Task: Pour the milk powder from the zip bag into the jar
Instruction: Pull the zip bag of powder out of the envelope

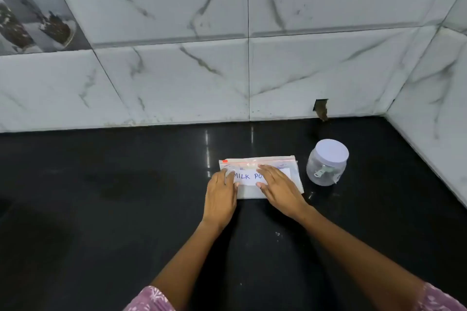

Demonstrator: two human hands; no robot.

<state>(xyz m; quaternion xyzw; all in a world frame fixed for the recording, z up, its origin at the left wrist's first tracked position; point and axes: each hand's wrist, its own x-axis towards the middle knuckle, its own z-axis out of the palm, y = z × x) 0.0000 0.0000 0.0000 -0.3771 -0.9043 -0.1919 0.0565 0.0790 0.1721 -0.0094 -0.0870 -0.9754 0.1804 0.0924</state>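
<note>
Item: flat clear plastic zip bag [260, 179] with a red seal strip and white "MILK PO…" label, lying on the black polished counter [126, 197], long axis left to right. We note our left hand [221, 197] and right hand [279, 188] resting on it, fingers flat and together. The clear plastic jar [327, 163] with a white lid stands just right of the bag, nearer our right hand; the lid looks closed, contents unclear.

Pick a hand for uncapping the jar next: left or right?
Right. The right hand lies on the zip bag nearest the lidded jar; the left hand sits at the bag's far end.
</note>
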